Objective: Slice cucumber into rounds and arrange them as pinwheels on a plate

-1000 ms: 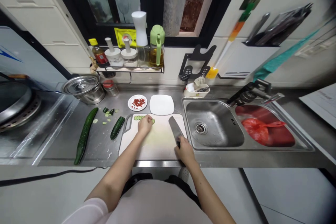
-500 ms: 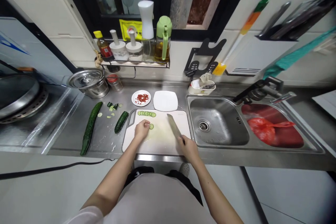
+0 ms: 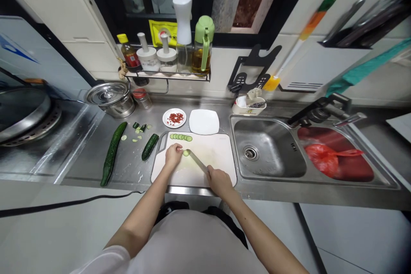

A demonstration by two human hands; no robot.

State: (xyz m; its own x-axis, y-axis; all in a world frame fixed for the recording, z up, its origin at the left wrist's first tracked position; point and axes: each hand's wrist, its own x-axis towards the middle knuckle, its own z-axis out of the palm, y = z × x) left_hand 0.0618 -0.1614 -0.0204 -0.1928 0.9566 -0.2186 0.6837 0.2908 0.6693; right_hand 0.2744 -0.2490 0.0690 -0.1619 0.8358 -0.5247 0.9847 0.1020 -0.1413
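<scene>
On the white cutting board (image 3: 221,171), my left hand (image 3: 173,154) is closed, its fingertips pinched at the edge of a round cucumber slice (image 3: 186,153). My right hand (image 3: 219,181) grips a kitchen knife (image 3: 198,162) by its handle. The blade points up and left, its tip at the slice beside my left fingers. An overlapping row of cucumber slices (image 3: 180,137) lies along the board's far left side. Left of the board rests a short piece of cucumber (image 3: 150,147), and farther left a long whole cucumber (image 3: 113,154).
Cucumber scraps (image 3: 138,130) lie on the steel counter. Behind the board stand a plate of chopped red pieces (image 3: 175,118) and a white plate (image 3: 204,122). A sink (image 3: 269,150) is at the right, a lidded pot (image 3: 112,99) at the back left, and a condiment rack (image 3: 189,78) above.
My right hand has brought the knife leftward, so its tip now reaches the slice by my left hand. The left hand stays nearly in place; the view has shifted slightly.
</scene>
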